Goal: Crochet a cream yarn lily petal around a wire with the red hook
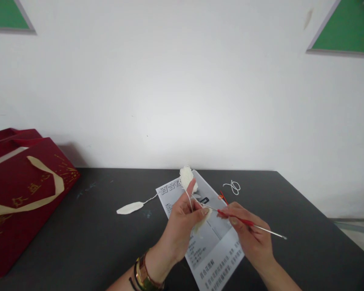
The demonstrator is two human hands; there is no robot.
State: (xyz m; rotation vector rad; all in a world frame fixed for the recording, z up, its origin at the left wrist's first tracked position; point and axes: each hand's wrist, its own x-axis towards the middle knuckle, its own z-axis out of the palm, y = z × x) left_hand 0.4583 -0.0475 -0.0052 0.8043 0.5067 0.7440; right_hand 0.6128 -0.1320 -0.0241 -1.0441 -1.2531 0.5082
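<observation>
My left hand (pixel 185 218) pinches a small off-white crochet piece (pixel 202 223), with its index finger raised and white yarn running over it. In my right hand (pixel 250 232) is a crochet hook (pixel 248 222) with a red grip and metal ends. The hook's left tip meets the crochet piece at my left fingertips; fingers partly hide the stitches there. Behind my left hand sits a ball of white yarn (pixel 187 177), resting on a printed sheet (pixel 212 250) that lies under both hands.
On the dark table (pixel 109 246), a white leaf-shaped crochet piece (pixel 130 208) with a yarn tail lies to the left. A loose loop of white yarn (pixel 235 187) is at the right, near a thin red item (pixel 223 197). A red gift bag (pixel 27 202) stands far left; a white wall is behind.
</observation>
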